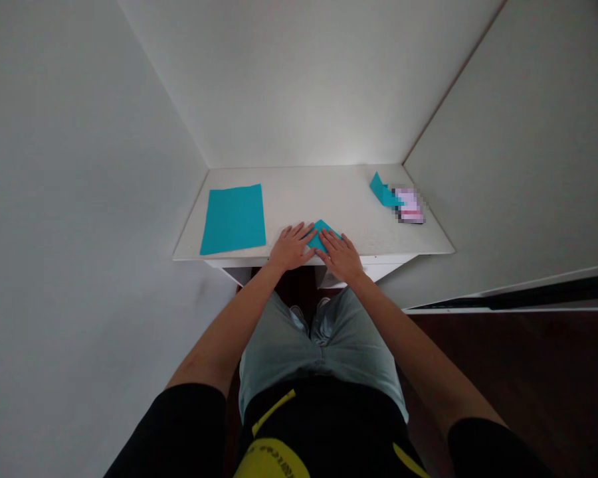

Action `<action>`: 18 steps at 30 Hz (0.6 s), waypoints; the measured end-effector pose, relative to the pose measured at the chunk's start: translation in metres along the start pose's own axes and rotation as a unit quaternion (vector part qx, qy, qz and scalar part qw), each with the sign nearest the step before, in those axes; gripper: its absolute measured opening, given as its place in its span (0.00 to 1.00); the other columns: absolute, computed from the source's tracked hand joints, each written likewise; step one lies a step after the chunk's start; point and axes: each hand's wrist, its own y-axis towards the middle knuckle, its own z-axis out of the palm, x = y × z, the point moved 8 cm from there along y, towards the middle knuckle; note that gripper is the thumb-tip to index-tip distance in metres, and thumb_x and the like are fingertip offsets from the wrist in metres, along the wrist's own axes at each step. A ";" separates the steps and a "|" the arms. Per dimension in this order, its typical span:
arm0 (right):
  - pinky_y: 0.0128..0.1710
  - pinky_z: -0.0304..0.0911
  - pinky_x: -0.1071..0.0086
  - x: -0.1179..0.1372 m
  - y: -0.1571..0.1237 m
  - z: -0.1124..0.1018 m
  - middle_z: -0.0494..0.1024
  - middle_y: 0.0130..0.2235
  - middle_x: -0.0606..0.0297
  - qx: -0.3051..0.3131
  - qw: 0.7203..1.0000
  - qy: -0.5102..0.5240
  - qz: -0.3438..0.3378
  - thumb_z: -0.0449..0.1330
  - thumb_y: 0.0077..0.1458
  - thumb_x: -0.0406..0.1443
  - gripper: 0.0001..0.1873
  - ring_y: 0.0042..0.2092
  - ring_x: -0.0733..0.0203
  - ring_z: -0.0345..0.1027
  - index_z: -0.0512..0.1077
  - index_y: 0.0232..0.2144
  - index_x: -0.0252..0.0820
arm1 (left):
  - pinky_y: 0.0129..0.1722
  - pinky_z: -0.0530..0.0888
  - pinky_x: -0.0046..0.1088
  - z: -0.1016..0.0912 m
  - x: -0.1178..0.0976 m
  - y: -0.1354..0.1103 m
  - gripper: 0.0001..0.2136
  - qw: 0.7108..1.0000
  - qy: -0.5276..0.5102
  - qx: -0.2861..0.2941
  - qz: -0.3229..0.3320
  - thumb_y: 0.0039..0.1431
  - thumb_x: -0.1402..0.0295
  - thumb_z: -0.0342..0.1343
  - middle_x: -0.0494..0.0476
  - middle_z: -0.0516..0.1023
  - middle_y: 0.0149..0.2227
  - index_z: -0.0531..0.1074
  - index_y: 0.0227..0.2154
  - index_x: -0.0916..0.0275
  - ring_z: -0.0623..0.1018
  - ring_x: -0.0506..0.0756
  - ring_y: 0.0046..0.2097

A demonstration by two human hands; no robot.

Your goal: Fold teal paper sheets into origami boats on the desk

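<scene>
A small folded piece of turquoise paper [321, 226] lies at the front edge of the white table, one corner pointing away from me. My left hand [292, 246] rests flat with fingers spread, its fingertips at the paper's left side. My right hand [342, 256] lies flat across the paper's right part, fingers stretched out. Both hands hide much of the paper, so its full folded shape does not show. To the left, a large flat turquoise sheet [234, 219] lies on the table, apart from my left hand.
The white table [319, 189] stands in a corner, with walls on the left, back and right. At its right end are a folded turquoise paper piece [380, 191] and a blurred pinkish rectangular object [409, 204], touching or overlapping. A dark floor [528, 372] shows at lower right.
</scene>
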 end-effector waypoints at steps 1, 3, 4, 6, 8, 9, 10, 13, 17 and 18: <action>0.76 0.48 0.41 -0.002 0.000 0.000 0.63 0.76 0.53 0.008 1.000 0.007 0.000 0.47 0.77 0.49 0.33 0.77 0.45 0.56 0.60 0.76 0.45 | 0.77 0.54 0.55 0.001 -0.001 -0.001 0.32 1.000 -0.005 0.007 0.011 0.72 0.52 0.57 0.57 0.59 0.78 0.64 0.75 0.51 0.59 0.68 0.79; 0.77 0.48 0.40 -0.010 -0.002 -0.003 0.62 0.76 0.53 0.017 1.000 0.017 0.001 0.47 0.77 0.50 0.33 0.77 0.45 0.55 0.59 0.77 0.46 | 0.78 0.50 0.56 0.003 0.000 -0.004 0.38 1.000 -0.012 0.017 0.021 0.69 0.47 0.59 0.60 0.56 0.79 0.59 0.77 0.53 0.56 0.68 0.80; 0.77 0.47 0.39 -0.016 -0.003 -0.007 0.62 0.76 0.53 0.019 1.000 0.019 0.003 0.48 0.77 0.50 0.33 0.77 0.44 0.55 0.59 0.77 0.46 | 0.78 0.50 0.55 0.003 0.002 -0.006 0.40 0.999 -0.014 0.020 0.023 0.68 0.46 0.60 0.61 0.55 0.79 0.57 0.77 0.54 0.56 0.68 0.80; 0.77 0.47 0.38 -0.027 -0.007 -0.014 0.61 0.76 0.53 0.020 1.000 0.019 0.006 0.50 0.76 0.50 0.34 0.77 0.44 0.55 0.57 0.77 0.46 | 0.79 0.50 0.54 0.003 0.005 -0.009 0.42 0.999 -0.016 0.021 0.025 0.67 0.45 0.61 0.63 0.55 0.79 0.57 0.78 0.56 0.56 0.68 0.80; 0.77 0.48 0.38 -0.036 -0.014 -0.018 0.60 0.77 0.51 0.028 0.999 0.016 0.001 0.54 0.74 0.49 0.36 0.77 0.43 0.55 0.57 0.77 0.44 | 0.79 0.51 0.53 0.003 0.006 -0.014 0.40 0.999 -0.018 0.017 0.027 0.68 0.47 0.61 0.63 0.56 0.79 0.57 0.77 0.56 0.57 0.67 0.79; 0.77 0.49 0.38 -0.039 -0.017 -0.020 0.60 0.77 0.50 0.033 0.999 0.014 -0.005 0.56 0.73 0.49 0.38 0.77 0.42 0.54 0.57 0.77 0.43 | 0.79 0.51 0.53 0.002 0.006 -0.017 0.38 0.999 -0.018 0.012 0.025 0.69 0.49 0.60 0.62 0.58 0.78 0.59 0.77 0.56 0.57 0.67 0.79; 0.76 0.49 0.38 -0.040 -0.021 -0.021 0.59 0.77 0.49 0.036 0.999 0.013 -0.009 0.58 0.71 0.47 0.38 0.77 0.41 0.54 0.57 0.77 0.42 | 0.78 0.52 0.54 0.002 0.004 -0.021 0.36 1.000 -0.019 0.006 0.021 0.70 0.50 0.59 0.61 0.60 0.78 0.61 0.76 0.55 0.58 0.67 0.79; 0.74 0.54 0.39 -0.038 -0.031 -0.026 0.63 0.76 0.49 0.027 0.999 0.015 -0.010 0.60 0.69 0.42 0.32 0.75 0.40 0.59 0.65 0.72 0.42 | 0.77 0.58 0.56 0.000 -0.002 -0.033 0.26 1.000 -0.023 -0.012 -0.006 0.72 0.56 0.59 0.58 0.68 0.74 0.71 0.70 0.52 0.64 0.67 0.77; 0.64 0.66 0.43 -0.032 -0.033 -0.042 0.80 0.64 0.52 -0.022 0.998 0.057 0.020 0.57 0.72 0.40 0.14 0.64 0.42 0.74 0.79 0.52 0.46 | 0.68 0.71 0.50 -0.013 -0.008 -0.040 0.14 0.995 -0.067 -0.052 -0.050 0.73 0.63 0.57 0.55 0.84 0.60 0.83 0.54 0.51 0.79 0.63 0.65; 0.60 0.69 0.45 -0.033 -0.032 -0.048 0.84 0.58 0.53 -0.036 0.996 0.079 0.034 0.56 0.72 0.41 0.13 0.59 0.42 0.77 0.79 0.48 0.46 | 0.65 0.74 0.48 -0.019 -0.006 -0.038 0.12 0.992 -0.089 -0.064 -0.060 0.73 0.62 0.57 0.57 0.86 0.55 0.85 0.50 0.52 0.82 0.63 0.60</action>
